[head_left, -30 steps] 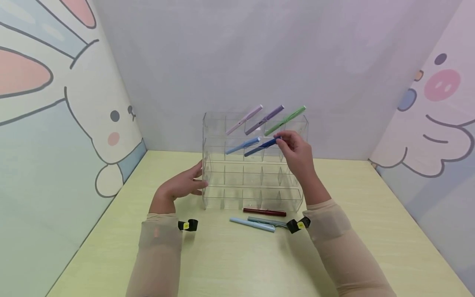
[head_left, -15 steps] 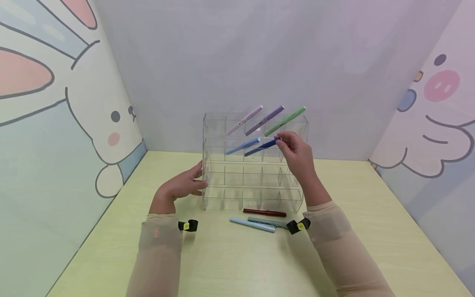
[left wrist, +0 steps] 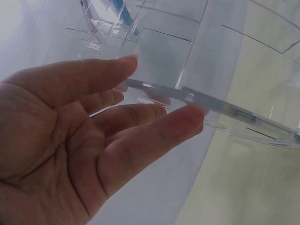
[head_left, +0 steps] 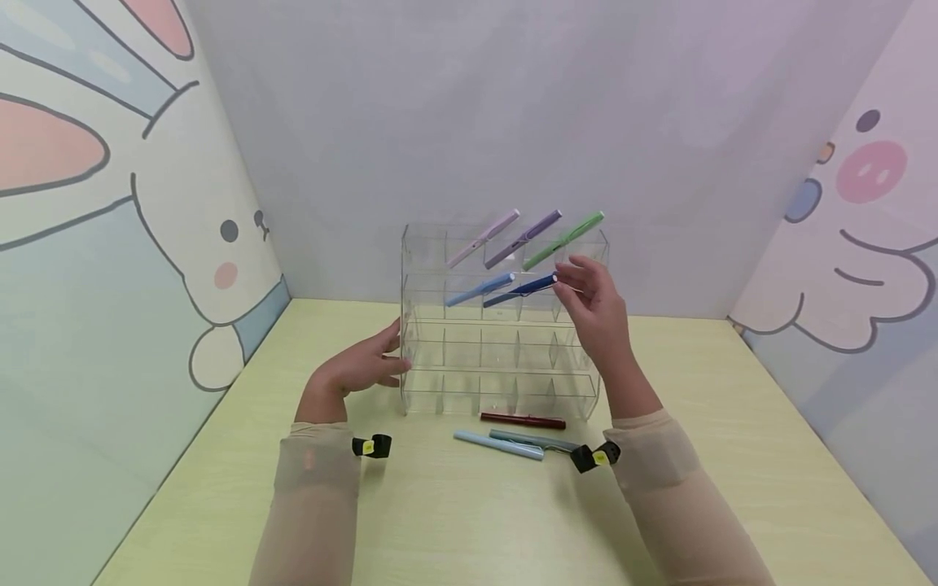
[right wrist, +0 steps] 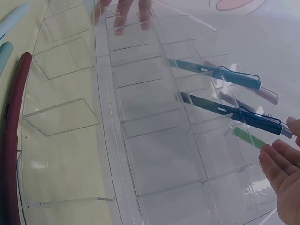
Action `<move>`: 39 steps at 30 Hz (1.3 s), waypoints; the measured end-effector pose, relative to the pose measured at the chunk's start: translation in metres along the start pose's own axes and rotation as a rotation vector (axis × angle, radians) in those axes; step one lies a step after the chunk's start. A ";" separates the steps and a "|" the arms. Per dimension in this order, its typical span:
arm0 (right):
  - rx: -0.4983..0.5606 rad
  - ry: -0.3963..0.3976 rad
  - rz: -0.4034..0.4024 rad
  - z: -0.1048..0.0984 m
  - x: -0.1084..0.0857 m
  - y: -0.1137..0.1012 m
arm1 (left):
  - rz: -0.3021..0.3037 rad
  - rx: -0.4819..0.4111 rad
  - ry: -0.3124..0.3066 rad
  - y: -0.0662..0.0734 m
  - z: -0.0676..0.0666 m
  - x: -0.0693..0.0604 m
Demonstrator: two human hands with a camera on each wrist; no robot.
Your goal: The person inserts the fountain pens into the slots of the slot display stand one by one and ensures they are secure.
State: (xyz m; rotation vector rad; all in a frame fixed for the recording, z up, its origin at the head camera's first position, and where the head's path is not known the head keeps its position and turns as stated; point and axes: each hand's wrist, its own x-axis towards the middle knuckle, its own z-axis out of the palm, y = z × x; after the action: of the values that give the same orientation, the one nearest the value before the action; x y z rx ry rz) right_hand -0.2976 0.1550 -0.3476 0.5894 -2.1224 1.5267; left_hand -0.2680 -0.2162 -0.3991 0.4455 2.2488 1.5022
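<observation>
A clear acrylic pen rack (head_left: 498, 355) with stepped compartments stands on the table. My left hand (head_left: 364, 363) rests against its left side; in the left wrist view that hand's fingers (left wrist: 140, 136) are extended along the clear panel. A dark blue pen (head_left: 519, 290) leans in the second row from the top, beside a light blue pen (head_left: 479, 289). Just off the dark blue pen's outer end is my right hand (head_left: 597, 313), its fingers loosely extended and holding nothing. Above, the top row bears a pink pen (head_left: 484, 238), a purple pen (head_left: 523, 240) and a green pen (head_left: 563, 241).
In front of the rack lie a dark red pen (head_left: 523, 421), a pale blue pen (head_left: 498, 444) and a grey-teal pen (head_left: 533, 440). The right wrist's camera (head_left: 595, 456) covers the grey-teal one's end. A grey wall (head_left: 344, 163) rises behind the rack.
My right hand has let go of the dark blue pen and shifted slightly right, baring the pen's white end. The left hand stays against the rack.
</observation>
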 end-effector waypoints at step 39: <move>0.138 0.024 0.056 -0.063 -0.046 0.013 | 0.022 0.009 -0.014 -0.003 -0.003 0.002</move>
State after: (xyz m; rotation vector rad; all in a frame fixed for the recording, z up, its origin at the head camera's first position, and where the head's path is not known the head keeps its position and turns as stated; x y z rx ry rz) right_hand -0.2608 0.2220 -0.3672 0.5596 -2.0437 1.7129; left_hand -0.2715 -0.2187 -0.4012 0.4835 2.2474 1.4964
